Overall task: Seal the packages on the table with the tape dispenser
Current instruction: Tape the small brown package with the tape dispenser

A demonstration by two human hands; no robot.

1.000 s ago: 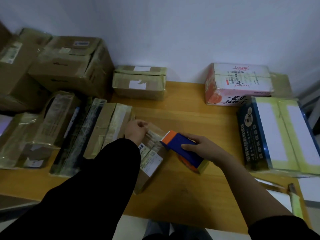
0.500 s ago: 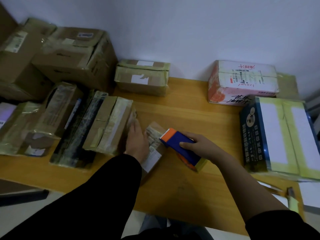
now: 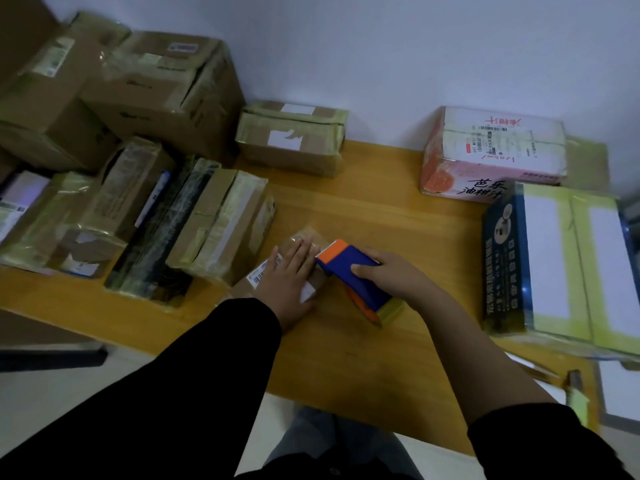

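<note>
Wood table (image 3: 363, 348), near edge running below my forearms; a bare strip of top lies between that edge and my hands, and more bare wood opens beyond them toward the wall (image 3: 346, 46).

Small parcel (image 3: 308, 284) lies flat mid-table, just right of the leaning row of boxes (image 3: 221, 230). My left hand (image 3: 289, 282) is pressed palm-down on it, fingers (image 3: 304, 247) straight and spread, not gripping; a barcode label (image 3: 265, 271) shows at the thumb side. Left forearm in a black sleeve (image 3: 173, 386) comes in from lower left.

My right hand (image 3: 384, 275) is wrapped around the blue dispenser (image 3: 353, 275), thumb on the near side, fingers over the far side. Its orange front end sits at the parcel's right edge, touching or nearly touching my left fingertips; its rear end reaches down to the table. Right forearm is bare, coming in from lower right.

Right side: a blue-and-white box (image 3: 561, 258) with yellowish tape lies flat, well apart from the dispenser. Beyond it, a pink-and-white carton (image 3: 491, 154) against the wall. A taped brown box (image 3: 294, 140) sits at the wall, centre. Far left, large cartons (image 3: 156, 88) are stacked; the left half of the table is crowded.
</note>
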